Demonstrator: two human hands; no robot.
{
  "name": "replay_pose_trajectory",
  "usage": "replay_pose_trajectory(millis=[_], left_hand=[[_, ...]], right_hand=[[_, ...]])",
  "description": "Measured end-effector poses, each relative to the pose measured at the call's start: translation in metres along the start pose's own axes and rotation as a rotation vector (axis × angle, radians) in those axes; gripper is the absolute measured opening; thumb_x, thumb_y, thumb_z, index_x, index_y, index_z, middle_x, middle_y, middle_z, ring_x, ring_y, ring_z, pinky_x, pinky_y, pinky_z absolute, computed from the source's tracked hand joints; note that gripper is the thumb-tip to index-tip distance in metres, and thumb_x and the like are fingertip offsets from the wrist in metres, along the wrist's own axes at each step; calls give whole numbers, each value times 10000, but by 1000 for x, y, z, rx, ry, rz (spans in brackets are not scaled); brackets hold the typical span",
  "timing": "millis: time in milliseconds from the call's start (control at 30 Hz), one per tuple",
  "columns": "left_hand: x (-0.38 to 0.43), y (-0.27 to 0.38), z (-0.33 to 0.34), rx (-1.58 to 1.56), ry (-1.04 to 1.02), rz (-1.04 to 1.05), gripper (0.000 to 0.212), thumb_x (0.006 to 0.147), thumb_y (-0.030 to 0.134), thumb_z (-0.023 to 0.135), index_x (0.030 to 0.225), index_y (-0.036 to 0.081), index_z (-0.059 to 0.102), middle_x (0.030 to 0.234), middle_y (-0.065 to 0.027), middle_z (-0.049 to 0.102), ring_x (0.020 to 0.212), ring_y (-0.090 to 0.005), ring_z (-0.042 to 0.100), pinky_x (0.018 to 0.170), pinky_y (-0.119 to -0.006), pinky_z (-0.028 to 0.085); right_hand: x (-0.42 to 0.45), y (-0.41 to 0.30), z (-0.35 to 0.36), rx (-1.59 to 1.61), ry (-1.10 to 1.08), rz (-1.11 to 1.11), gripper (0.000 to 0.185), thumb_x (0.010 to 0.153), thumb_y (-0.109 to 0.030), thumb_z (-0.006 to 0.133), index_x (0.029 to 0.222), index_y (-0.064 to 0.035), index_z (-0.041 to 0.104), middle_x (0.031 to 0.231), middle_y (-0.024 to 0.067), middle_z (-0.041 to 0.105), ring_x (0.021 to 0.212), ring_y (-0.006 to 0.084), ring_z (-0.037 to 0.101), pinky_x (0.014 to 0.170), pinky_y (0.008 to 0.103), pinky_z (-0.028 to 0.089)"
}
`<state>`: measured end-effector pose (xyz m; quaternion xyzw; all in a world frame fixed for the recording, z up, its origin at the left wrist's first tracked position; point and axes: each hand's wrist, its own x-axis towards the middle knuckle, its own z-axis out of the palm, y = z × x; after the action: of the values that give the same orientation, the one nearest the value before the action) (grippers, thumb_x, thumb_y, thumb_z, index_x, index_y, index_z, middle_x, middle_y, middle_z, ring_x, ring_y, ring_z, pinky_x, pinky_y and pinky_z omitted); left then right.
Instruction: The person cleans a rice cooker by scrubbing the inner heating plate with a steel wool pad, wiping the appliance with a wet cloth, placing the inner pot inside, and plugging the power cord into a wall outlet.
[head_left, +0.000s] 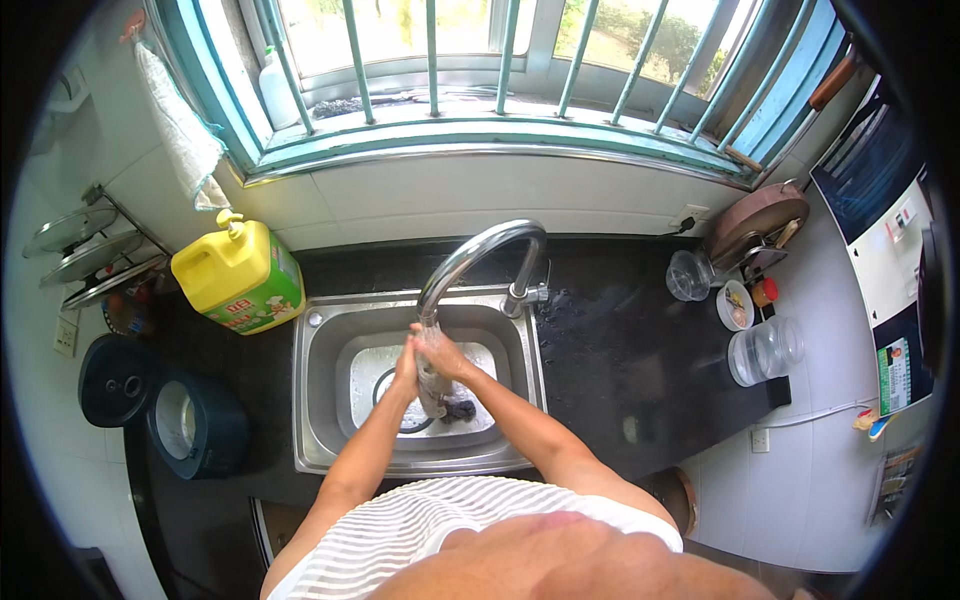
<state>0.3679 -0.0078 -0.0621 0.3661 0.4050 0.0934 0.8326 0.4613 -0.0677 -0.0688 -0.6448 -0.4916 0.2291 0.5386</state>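
Observation:
My left hand (407, 369) and my right hand (444, 355) meet under the mouth of a curved chrome faucet (480, 244), inside a stainless steel sink (301, 390). Water runs over them. Directly below and between the hands is a greyish, wet, cloth-like thing (433, 394); whether either hand grips it is hidden by fingers and water. At its lower end a dark, bristly clump (460, 410) lies near the sink bottom. A dark ring (381, 386) shows on the sink floor, partly behind my left forearm.
A yellow pump jug (225, 277) stands left of the sink, near a dark blue round container (217, 427) and its raised lid (112, 379). Pot lids (97, 259) hang at left. On the right counter are clear jars (765, 351), a small bowl (734, 305) and a round board (757, 225).

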Motion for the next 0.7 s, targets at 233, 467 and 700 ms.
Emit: replay_pose_trajectory(millis=[233,467,700], left_hand=[[-13,-1,-18,-446,-275,-49,487,894,476,348,915,28,538,973,-104,591,957,-235,532,920,-357,368],[-23,-18,-1,-425,236,-313,732,842,578,349,1377,126,139,1379,-200,217,1267,-367,219,1001,-572,168],[24,-32,-44,-597,-120,-184,378,871,402,389,1006,81,537,961,-109,589,898,-277,562,811,-453,438]], right_hand=[[7,-35,-17,-560,-328,98,354,767,-379,546,854,-37,570,881,202,576,840,370,558,725,444,449],[-4,5,16,-231,141,272,265,768,-272,554,866,-26,540,899,238,558,872,410,526,732,445,424],[-32,-58,37,76,90,313,164,815,-189,505,881,-40,492,807,232,570,786,406,554,656,454,416]])
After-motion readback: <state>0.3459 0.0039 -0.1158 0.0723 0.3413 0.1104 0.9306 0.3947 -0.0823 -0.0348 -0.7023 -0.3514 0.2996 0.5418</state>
